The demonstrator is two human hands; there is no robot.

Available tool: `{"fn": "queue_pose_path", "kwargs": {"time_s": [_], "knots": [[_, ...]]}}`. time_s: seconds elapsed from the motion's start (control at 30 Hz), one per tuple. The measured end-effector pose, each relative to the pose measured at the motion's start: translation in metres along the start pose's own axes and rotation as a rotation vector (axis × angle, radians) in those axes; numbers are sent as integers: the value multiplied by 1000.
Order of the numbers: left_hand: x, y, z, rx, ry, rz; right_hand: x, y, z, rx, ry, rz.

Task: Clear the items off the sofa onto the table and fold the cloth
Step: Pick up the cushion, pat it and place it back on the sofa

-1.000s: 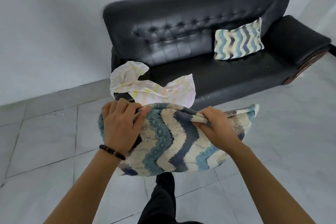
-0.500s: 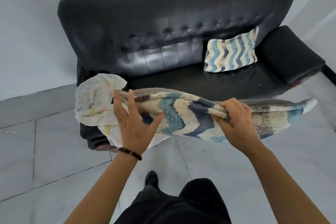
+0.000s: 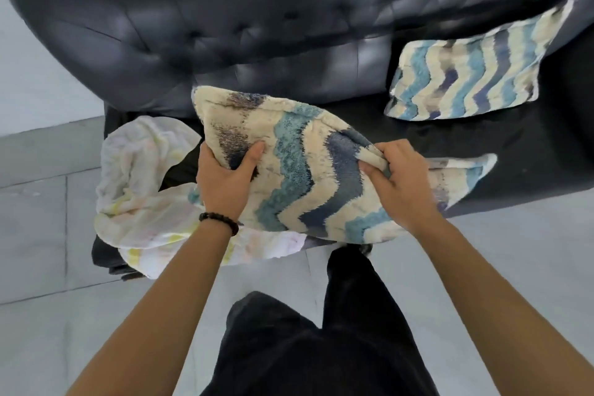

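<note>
Zigzag cushion is being held above the sofa, its edge being clasped in the grip of the left hand, a fold being pinched by the right hand.

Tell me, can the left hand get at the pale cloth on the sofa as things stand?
Likely not yet: the pale cloth lies right beside the left hand with nothing between them, but that hand grips the zigzag cushion and would have to let go first.
</note>
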State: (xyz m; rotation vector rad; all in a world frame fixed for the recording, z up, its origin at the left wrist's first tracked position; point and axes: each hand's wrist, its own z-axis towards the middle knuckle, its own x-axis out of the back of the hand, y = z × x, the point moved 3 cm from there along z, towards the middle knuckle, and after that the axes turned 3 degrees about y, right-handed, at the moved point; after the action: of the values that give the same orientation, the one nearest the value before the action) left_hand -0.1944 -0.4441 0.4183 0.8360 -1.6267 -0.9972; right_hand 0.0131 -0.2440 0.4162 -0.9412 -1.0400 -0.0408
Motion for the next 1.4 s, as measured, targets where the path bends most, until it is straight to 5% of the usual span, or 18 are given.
{"fn": "queue_pose_path", "kwargs": {"time_s": [0.37,0.53,0.67,0.73,0.83,0.9,0.97,1.2,1.3,1.4], "knots": [[-163,-98,173,134,160,27,-158,135,230,207,-35,-239],[-218,-211,255,243,-23,216,-280,214,254,-30,-263,-445],[-228,-270,279,229,-217,286,-312,226,221,49,-67,-491],[-227,-281,277,167,-209,300,-311,232,208,-92,45,-403],[-229,-282,273,202,-90,304,-309,265,191,-625,127,-130],[-233,-280,276,246,-103,154,-310,283,188,-925,84,151],[-240,-275,276,216,-140,4,-315,286,191,-1005,5,269],[-230,-269,244,-76,87,6,-329,253,168,-647,188,254],[-230,-260,262,-181,162,25,-337,250,166,-537,101,245],[-238,-273,296,-126,10,83,-346,259,178,-511,-57,166]]}}
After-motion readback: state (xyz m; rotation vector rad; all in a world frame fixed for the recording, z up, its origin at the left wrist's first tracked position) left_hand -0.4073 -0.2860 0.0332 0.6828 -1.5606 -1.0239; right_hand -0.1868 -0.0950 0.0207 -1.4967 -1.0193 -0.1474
